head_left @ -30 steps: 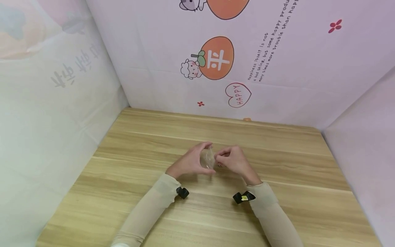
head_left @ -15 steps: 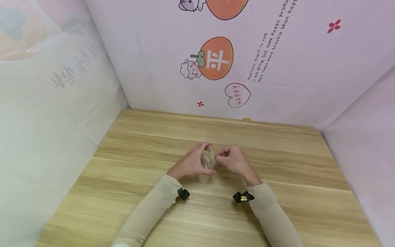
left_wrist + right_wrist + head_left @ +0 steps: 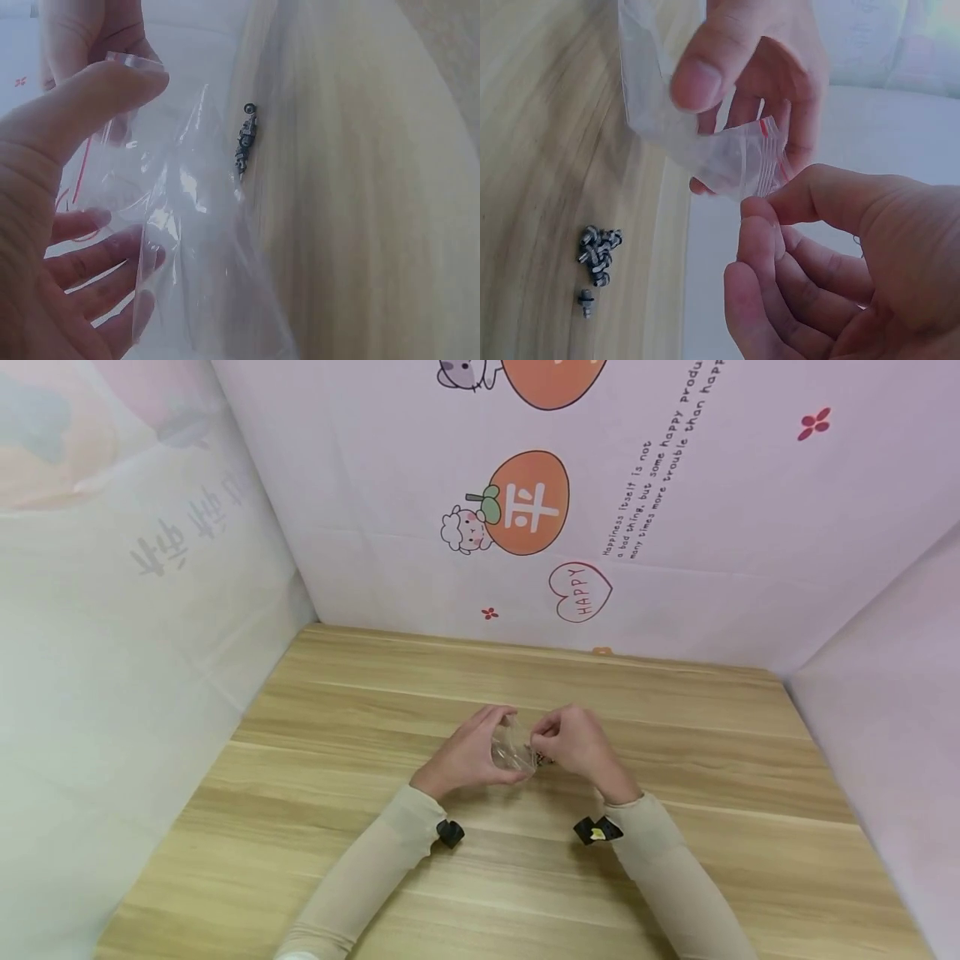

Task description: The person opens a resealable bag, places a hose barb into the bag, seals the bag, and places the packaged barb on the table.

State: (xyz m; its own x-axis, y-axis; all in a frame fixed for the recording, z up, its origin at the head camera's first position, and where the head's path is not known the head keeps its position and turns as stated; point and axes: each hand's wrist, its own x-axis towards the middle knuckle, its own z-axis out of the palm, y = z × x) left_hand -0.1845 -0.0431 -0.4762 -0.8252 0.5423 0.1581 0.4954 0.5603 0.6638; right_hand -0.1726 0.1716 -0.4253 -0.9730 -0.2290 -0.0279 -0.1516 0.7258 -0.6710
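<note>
A clear zip-lock bag [image 3: 513, 753] with a red strip along its mouth is between my two hands. My left hand [image 3: 467, 753] holds it, the thumb on one side and the fingers spread along the other. On the right, my right hand [image 3: 576, 745] pinches the edge by the zip between thumb and forefinger, as the right wrist view shows. Below the bag's mouth, several small silver-and-dark metal pieces [image 3: 598, 255], perhaps bolts or fittings, lie in a little pile on the table. In the left wrist view these metal pieces [image 3: 246, 140] appear beside the bag.
A wood-grain table [image 3: 360, 693] spreads out around the hands. Behind it rises a pale printed cloth wall [image 3: 390, 568], with further cloth walls at left and right. Each wrist carries a black camera, such as the left wrist's camera [image 3: 451, 833].
My right hand has shifted slightly right, and the bag's mouth side has stretched that way. More of the metal pieces shows between the hands. My left hand has hardly moved.
</note>
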